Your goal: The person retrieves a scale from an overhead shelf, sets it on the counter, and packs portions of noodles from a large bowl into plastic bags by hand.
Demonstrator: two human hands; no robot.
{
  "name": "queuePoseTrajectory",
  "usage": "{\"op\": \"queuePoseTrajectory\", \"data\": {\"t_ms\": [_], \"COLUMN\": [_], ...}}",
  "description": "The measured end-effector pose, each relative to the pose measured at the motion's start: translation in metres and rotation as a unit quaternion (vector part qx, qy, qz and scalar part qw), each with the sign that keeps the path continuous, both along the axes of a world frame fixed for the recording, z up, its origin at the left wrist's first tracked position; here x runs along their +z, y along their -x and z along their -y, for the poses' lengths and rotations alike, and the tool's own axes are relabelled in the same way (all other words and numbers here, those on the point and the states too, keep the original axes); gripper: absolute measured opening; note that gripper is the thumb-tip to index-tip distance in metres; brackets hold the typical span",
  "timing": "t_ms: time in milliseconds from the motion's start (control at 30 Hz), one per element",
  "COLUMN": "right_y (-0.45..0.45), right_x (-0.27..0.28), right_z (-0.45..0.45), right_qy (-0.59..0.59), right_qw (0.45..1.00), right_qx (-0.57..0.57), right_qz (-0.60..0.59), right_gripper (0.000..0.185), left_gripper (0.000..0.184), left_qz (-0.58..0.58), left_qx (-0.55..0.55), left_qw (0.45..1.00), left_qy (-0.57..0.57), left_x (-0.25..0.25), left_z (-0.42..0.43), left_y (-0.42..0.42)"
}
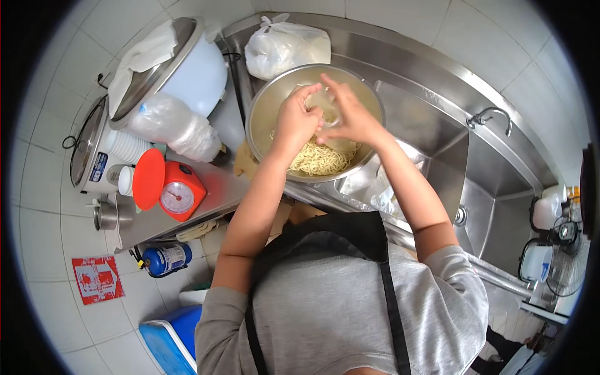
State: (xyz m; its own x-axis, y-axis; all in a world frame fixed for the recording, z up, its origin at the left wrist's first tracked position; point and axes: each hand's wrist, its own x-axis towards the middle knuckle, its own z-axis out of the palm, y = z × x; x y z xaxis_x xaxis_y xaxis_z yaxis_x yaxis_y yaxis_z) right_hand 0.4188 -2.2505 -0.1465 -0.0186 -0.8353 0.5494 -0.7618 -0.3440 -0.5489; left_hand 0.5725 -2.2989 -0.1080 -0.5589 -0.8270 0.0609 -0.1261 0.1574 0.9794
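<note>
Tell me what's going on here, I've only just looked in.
The person's left hand and right hand are over a big metal bowl with pale noodles in it. The left fingers curl in; the right fingers are spread. Something see-through shows between the hands, too unclear to name. A red scale stands off to the left, and a plastic bag sits behind the bowl.
</note>
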Motion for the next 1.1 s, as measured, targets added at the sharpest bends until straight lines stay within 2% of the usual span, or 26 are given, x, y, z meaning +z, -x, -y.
{"op": "queuePoseTrajectory", "data": {"t_ms": [67,133,167,267,300,400,433,500,533,567,600,667,733,800,833,867,900,1000,1100], "right_y": [-0.008,-0.001,0.003,-0.004,-0.004,0.005,0.005,-0.001,-0.002,-0.005,-0.013,-0.029,-0.058,-0.083,-0.088,-0.088,-0.087,-0.087,-0.079], "right_x": [-0.006,0.014,0.034,0.095,0.073,0.068,0.083,0.086,0.086,0.077,0.068,0.064,0.073,0.076,0.079,0.085,0.092,0.101,0.111], "right_z": [0.014,0.016,0.019,-0.003,0.012,0.021,0.015,0.011,0.013,0.017,0.016,0.018,0.014,0.011,0.013,0.012,0.008,0.007,0.009], "right_qy": [-0.13,-0.12,-0.108,0.021,0.102,-0.095,-0.098,-0.017,0.023,-0.015,-0.049,-0.108,0.015,0.034,0.046,0.059,0.069,0.094,0.076], "right_qw": [0.989,0.985,0.984,0.963,0.966,0.987,0.991,0.989,0.982,0.988,0.978,0.948,0.956,0.954,0.948,0.951,0.953,0.948,0.952], "right_qx": [-0.006,0.007,0.016,-0.023,0.056,0.107,0.091,0.068,0.061,0.093,0.142,0.235,0.291,0.287,0.283,0.286,0.29,0.303,0.294], "right_qz": [0.071,0.121,0.141,0.267,0.233,0.07,0.022,0.127,0.177,0.119,0.145,0.186,0.033,-0.083,-0.139,-0.101,-0.062,0.01,0.037], "right_gripper": [0.063,0.043,0.034,0.022,0.025,0.024,0.021,0.019,0.019,0.023,0.018,0.011,0.013,0.014,0.015,0.014,0.013,0.011,0.018], "left_gripper": [0.052,0.053,0.051,0.048,0.048,0.046,0.046,0.054,0.059,0.064,0.07,0.071,0.067,0.063,0.061,0.059,0.057,0.052,0.046], "left_qz": [-0.063,-0.126,-0.086,-0.147,-0.137,-0.12,-0.125,-0.112,-0.084,-0.05,-0.012,0.052,0.094,0.125,0.122,0.113,0.097,-0.026,-0.11], "left_qx": [-0.004,-0.004,0.017,0.103,0.105,0.102,0.093,0.061,0.022,-0.016,-0.057,-0.127,-0.14,-0.134,-0.121,-0.106,-0.085,0.033,0.063], "left_qw": [0.998,0.989,0.982,0.975,0.978,0.983,0.984,0.99,0.99,0.986,0.976,0.97,0.922,0.863,0.853,0.847,0.854,0.941,0.941], "left_qy": [0.025,0.082,0.165,0.129,0.12,0.095,0.088,0.053,0.108,0.16,0.208,0.2,0.348,0.471,0.494,0.508,0.503,0.334,0.313], "left_x": [0.011,0.021,0.025,0.037,0.039,0.036,0.032,0.022,0.016,0.008,0.002,-0.001,-0.012,-0.022,-0.025,-0.028,-0.026,-0.026,-0.029], "left_z": [-0.009,-0.01,-0.003,0.01,0.014,0.021,0.023,0.024,0.029,0.03,0.027,0.015,0.011,0.007,0.006,0.006,0.006,0.005,0.007], "left_y": [0.005,-0.005,-0.017,-0.046,-0.055,-0.074,-0.077,-0.083,-0.081,-0.079,-0.078,-0.069,-0.052,-0.04,-0.038,-0.037,-0.036,-0.032,-0.021]}}
